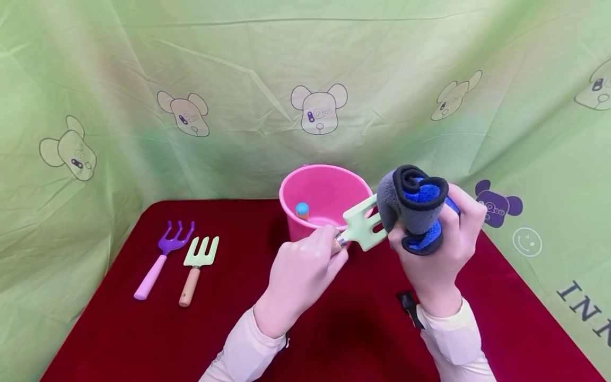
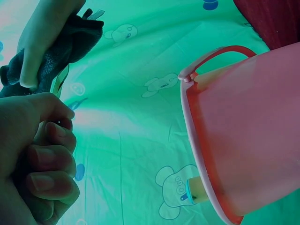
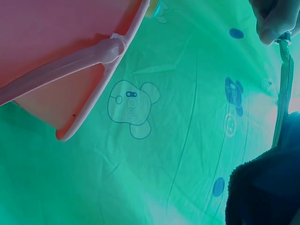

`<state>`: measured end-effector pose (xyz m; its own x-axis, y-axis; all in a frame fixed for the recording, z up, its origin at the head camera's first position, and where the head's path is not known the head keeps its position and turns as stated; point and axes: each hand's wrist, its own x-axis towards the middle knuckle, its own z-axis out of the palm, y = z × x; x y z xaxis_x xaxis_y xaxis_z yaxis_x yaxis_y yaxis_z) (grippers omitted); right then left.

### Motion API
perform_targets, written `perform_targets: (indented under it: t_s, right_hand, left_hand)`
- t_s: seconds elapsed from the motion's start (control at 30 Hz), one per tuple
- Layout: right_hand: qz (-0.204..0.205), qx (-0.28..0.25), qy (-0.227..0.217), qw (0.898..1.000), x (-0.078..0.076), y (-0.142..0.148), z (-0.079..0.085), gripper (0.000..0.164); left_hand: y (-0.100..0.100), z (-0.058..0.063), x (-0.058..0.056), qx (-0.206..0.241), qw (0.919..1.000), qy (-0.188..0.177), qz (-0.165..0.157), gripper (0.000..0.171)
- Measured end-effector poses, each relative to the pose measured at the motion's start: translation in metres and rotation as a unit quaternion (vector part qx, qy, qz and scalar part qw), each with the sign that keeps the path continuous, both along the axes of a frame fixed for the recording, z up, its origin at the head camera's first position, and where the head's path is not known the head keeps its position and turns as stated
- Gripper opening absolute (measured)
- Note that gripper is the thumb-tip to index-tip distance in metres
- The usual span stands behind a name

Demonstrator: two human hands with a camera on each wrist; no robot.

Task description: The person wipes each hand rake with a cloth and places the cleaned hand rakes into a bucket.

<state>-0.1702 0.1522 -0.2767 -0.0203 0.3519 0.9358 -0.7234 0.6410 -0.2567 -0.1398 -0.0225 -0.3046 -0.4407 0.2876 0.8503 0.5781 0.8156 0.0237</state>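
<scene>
The pale green garden fork [image 1: 354, 228] is in the centre of the head view, a little right of the middle, spanning the gap between the two hands. Its long axis runs from the left hand [image 1: 302, 265], tilting gently upward to the right, with the tines aimed at the right hand [image 1: 446, 254]. The left hand's fingers are curled round the wooden handle close to the neck; the right hand grips a bunched grey and blue cloth [image 1: 420, 215] that meets the tine ends. So the right hand is nearer the tines, and the relation that matters is how cloth and tines line up. Their tips are hidden, and I cannot tell whether the cloth wraps them or only covers them from the front.

The pink bucket [image 1: 329, 188] is behind the fork, up and to the left of the cloth; in the head view the fork's head overlaps its right rim, while the left wrist view shows bucket and hands apart. A blue-tipped handle [image 1: 302, 210] pokes up inside it, toward its left side.
</scene>
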Motion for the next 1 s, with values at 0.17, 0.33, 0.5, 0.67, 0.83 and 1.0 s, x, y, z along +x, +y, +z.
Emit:
perform_targets:
  t_s: [0.17, 0.33, 0.5, 0.67, 0.83, 1.0]
  right_hand:
    - [0.000, -0.006, -0.006, 1.000, 0.000, 0.002, 0.001, 0.056]
    - [-0.003, -0.007, -0.007, 1.000, -0.001, 0.004, 0.000, 0.069]
    - [-0.011, -0.011, -0.006, 1.000, -0.003, 0.005, 0.000, 0.068]
    - [-0.016, -0.015, -0.005, 1.000, -0.003, 0.006, 0.002, 0.069]
    - [-0.024, -0.022, -0.001, 0.999, -0.002, 0.006, 0.007, 0.072]
    - [-0.029, -0.029, 0.004, 0.999, -0.001, 0.005, 0.011, 0.073]
  left_hand:
    - [0.000, 0.000, 0.001, -0.001, 0.9999, -0.014, 0.002, 0.024]
    - [0.000, 0.000, 0.000, 0.002, 0.9999, -0.013, 0.000, 0.025]
    - [0.000, 0.000, -0.001, 0.013, 0.9999, -0.010, -0.003, 0.024]
    - [0.001, 0.001, 0.001, 0.020, 0.9992, -0.034, -0.009, 0.022]
    - [0.001, 0.001, 0.001, 0.014, 0.9984, -0.054, -0.010, 0.021]
    - [0.001, 0.001, 0.000, 0.010, 0.9983, -0.057, -0.005, 0.016]
